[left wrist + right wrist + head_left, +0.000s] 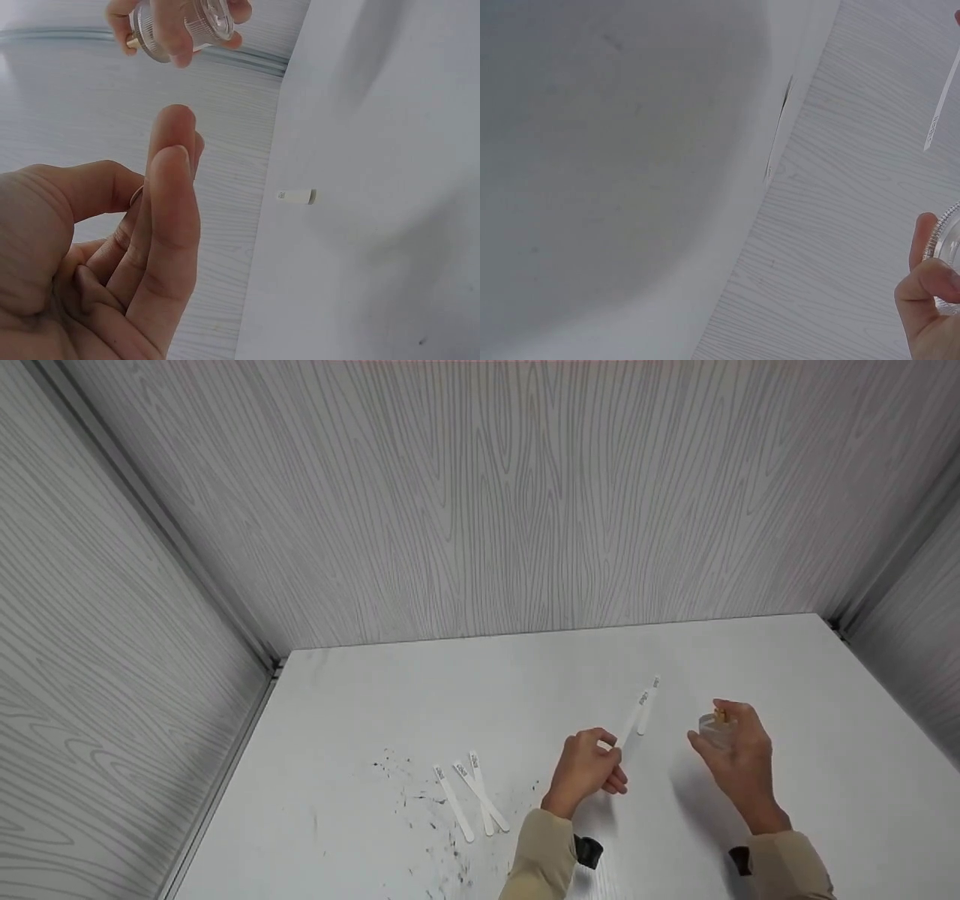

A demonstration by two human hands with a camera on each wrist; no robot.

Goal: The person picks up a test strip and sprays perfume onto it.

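My left hand [586, 769] pinches a white paper test strip [634, 720] between thumb and finger, its printed end pointing up and away. The same strip [943, 94] shows at the right of the right wrist view; in the left wrist view the fingers hide it. To the right, my right hand [742, 757] grips a clear ribbed glass perfume bottle [712, 729] above the table, a finger at its gold-coloured spray top [721, 715]. Ribbed glass of the bottle [202, 22] also appears at the top of the left wrist view.
Another test strip [647, 712] lies on the white table [360, 697] just beyond the left hand. Three more strips [454, 804] lie at the left, two of them crossed. Dark specks [450, 851] mark the table around them. Wood-patterned panels [487, 510] stand at back and sides.
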